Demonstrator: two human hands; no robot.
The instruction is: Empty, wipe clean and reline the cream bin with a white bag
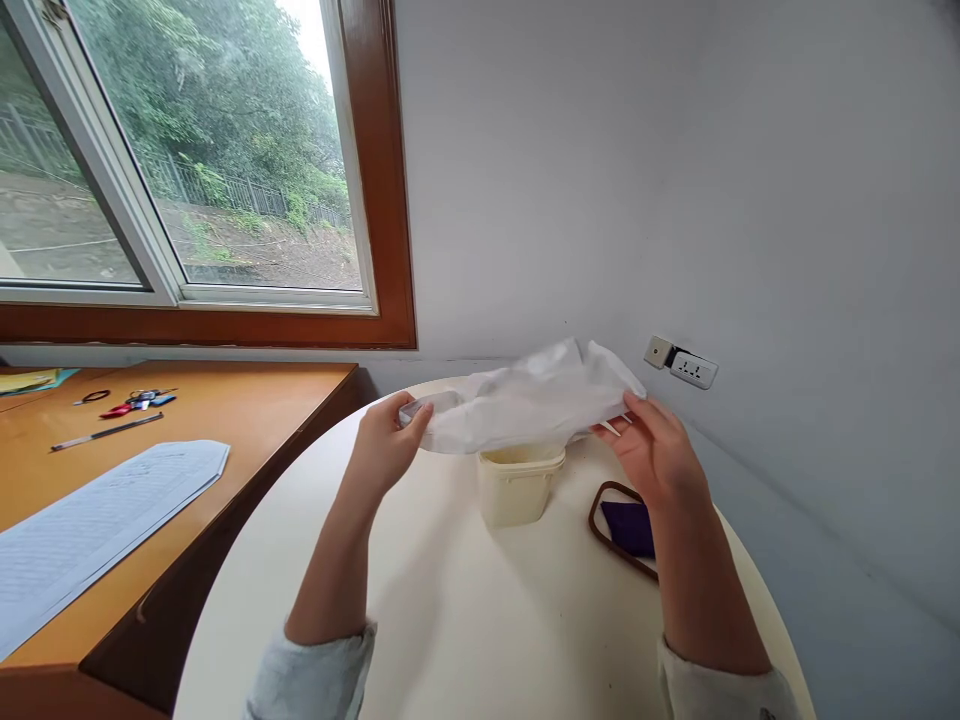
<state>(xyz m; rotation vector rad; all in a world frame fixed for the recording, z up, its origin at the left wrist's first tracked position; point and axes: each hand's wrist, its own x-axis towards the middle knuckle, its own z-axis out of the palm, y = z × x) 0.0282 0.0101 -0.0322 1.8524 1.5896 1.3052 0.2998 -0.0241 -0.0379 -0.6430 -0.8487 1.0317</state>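
Note:
A white, thin plastic bag (525, 400) is stretched sideways between my two hands, above the table. My left hand (390, 440) pinches its left end between thumb and fingers. At the opposite end, my right hand (652, 445) grips the bag with thumb and fingertips. Below and partly behind the bag stands a cream plastic bin (517, 495), its back rim hidden. Near my right forearm, a brown rounded frame (596, 525) lies on the table with a dark purple piece (630, 528) inside it. My forearm covers part of both.
The round white table (465, 620) stands beside an orange-brown desk (285, 400). On the desk lie papers (112, 520), a pen (105, 432) and a small bunch of keys (142, 402). A wall socket (694, 369) is at the back right.

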